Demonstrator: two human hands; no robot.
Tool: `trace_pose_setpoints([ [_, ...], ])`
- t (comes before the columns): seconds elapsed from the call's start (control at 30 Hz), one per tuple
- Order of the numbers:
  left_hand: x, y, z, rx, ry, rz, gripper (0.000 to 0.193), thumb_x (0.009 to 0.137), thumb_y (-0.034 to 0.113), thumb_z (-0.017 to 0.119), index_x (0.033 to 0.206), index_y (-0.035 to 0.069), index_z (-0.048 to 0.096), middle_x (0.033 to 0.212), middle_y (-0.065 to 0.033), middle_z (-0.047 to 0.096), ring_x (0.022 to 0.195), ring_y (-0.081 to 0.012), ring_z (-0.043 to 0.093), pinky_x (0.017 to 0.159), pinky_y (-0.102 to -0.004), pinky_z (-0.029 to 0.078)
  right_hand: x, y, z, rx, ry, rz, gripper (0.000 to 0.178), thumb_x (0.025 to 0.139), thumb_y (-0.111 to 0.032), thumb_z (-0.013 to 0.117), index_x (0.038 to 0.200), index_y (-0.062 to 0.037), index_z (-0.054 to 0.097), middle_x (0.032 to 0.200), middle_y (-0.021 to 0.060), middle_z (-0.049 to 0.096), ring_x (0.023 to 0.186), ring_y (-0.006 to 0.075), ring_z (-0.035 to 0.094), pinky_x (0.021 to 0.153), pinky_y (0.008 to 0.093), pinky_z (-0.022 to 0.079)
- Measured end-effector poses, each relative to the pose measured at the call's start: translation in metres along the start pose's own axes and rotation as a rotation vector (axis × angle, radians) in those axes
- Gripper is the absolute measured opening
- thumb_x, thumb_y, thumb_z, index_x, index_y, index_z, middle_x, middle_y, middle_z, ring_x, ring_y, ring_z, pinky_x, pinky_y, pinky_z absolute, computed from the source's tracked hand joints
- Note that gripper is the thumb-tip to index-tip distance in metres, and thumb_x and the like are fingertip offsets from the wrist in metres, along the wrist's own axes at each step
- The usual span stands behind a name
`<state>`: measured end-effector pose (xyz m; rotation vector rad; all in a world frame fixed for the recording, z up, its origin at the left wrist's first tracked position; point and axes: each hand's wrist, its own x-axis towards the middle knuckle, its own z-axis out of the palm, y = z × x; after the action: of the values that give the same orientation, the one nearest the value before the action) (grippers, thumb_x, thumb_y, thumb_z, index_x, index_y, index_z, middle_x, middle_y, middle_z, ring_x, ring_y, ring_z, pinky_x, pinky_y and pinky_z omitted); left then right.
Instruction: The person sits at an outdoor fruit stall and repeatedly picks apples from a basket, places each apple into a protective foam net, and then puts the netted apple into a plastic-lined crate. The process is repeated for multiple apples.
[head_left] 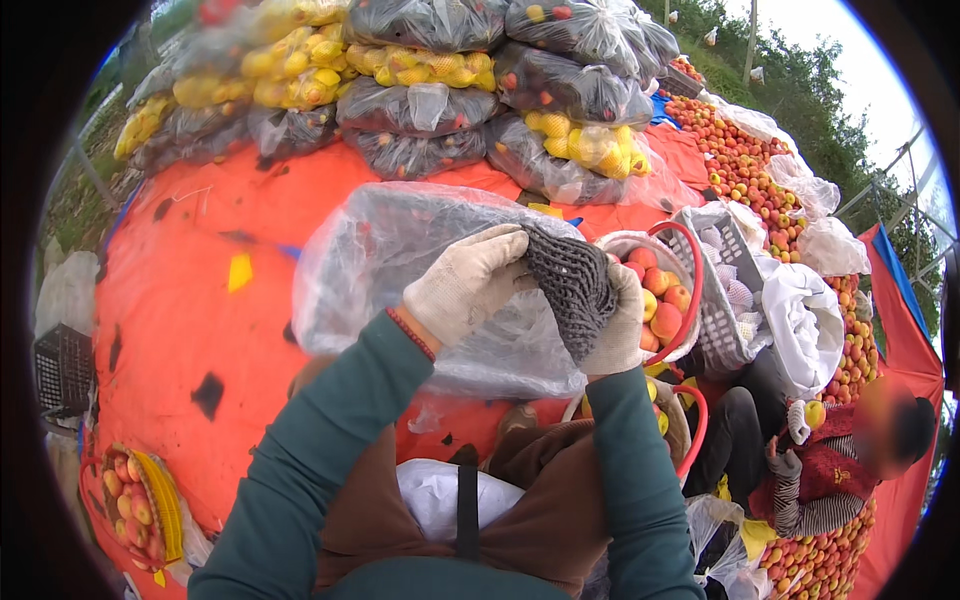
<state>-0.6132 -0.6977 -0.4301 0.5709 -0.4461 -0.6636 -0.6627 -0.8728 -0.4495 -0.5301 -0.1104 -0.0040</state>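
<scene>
A dark grey foam fruit net (572,285) is stretched between my two gloved hands, above a large clear plastic bag (370,245). My left hand (468,282), in a white glove, pinches the net's left edge. My right hand (616,328), gloved too, grips its right side; the net partly covers those fingers. Whether a fruit is inside the net I cannot tell. Just right of my right hand stands a basket of red and yellow apples (664,322) with a red handle (697,275). Below it is another basket (675,420) with apples.
Stacked bags of netted fruit (420,105) line the far side of the orange tarp (180,340). A grey crate (712,320) holds white foam nets. A co-worker (830,465) sits at right beside long apple heaps (735,160). Another apple basket (132,505) lies lower left.
</scene>
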Motion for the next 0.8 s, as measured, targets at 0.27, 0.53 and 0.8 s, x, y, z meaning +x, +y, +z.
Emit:
trace_pose_setpoints([
  [0.27, -0.005, 0.01, 0.018, -0.026, 0.08, 0.005, 0.027, 0.094, 0.022, 0.043, 0.108, 0.001, 0.053, 0.102, -0.0074, 0.059, 0.096, -0.0185, 0.056, 0.09, -0.0345, 0.043, -0.006, 0.02, -0.005, -0.035, 0.044, 0.168, 0.05, 0.091, -0.034, 0.044, 0.129, -0.0014, 0.044, 0.129, 0.0121, 0.049, 0.117, 0.0219, 0.048, 0.101, 0.0377, 0.036],
  [0.53, -0.003, 0.008, 0.011, 0.019, 0.093, -0.051, 0.024, 0.092, 0.019, 0.046, 0.107, 0.001, 0.053, 0.1, -0.0073, 0.059, 0.094, -0.0185, 0.056, 0.088, -0.0359, 0.045, -0.007, 0.007, 0.0, 0.027, 0.019, -0.012, 0.045, 0.082, -0.038, 0.054, 0.111, -0.0035, 0.056, 0.116, 0.0129, 0.058, 0.107, 0.029, 0.054, 0.097, 0.0429, 0.04],
  [0.8, -0.022, 0.005, 0.04, 0.28, 0.112, -0.332, 0.019, 0.087, 0.012, 0.054, 0.103, 0.001, 0.057, 0.087, -0.0005, 0.057, 0.078, -0.0066, 0.052, 0.067, -0.0204, 0.043, -0.009, -0.007, 0.0, 0.097, 0.124, -0.146, 0.025, 0.088, -0.03, 0.052, 0.093, -0.0074, 0.059, 0.086, 0.0074, 0.062, 0.081, 0.0223, 0.06, 0.077, 0.0363, 0.05],
])
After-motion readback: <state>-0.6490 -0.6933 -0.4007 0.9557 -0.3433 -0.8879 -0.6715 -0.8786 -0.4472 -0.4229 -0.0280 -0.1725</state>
